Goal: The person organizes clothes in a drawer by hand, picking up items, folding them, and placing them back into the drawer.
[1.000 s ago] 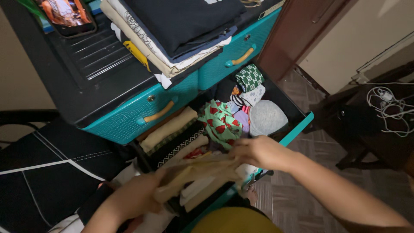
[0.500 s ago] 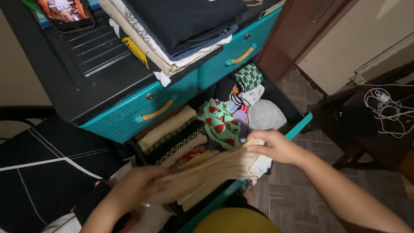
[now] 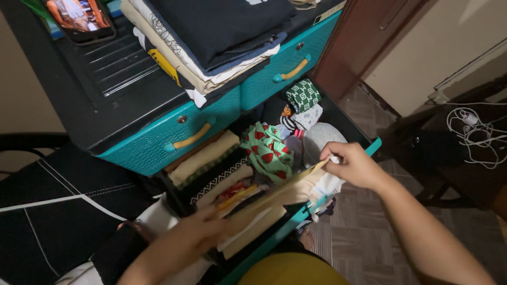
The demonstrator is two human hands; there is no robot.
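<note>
The right hand (image 3: 353, 163) is pinching one end of a folded tan cloth (image 3: 274, 194) over the open teal drawer (image 3: 369, 148); the left hand (image 3: 195, 237) is gripping the other end. Tiled floor (image 3: 359, 237) is lying beside. The drawer's depths are staying dark, hard to read.

folded clothes (image 3: 211, 31) on cabinet top (image 3: 105, 89) | phone (image 3: 79, 16) left | open drawer (image 3: 364, 148) below, rolled clothes (image 3: 266, 150) inside

Both hands (image 3: 355, 164) hold a folded beige garment (image 3: 274, 194) over the open drawer (image 3: 369, 148).
</note>
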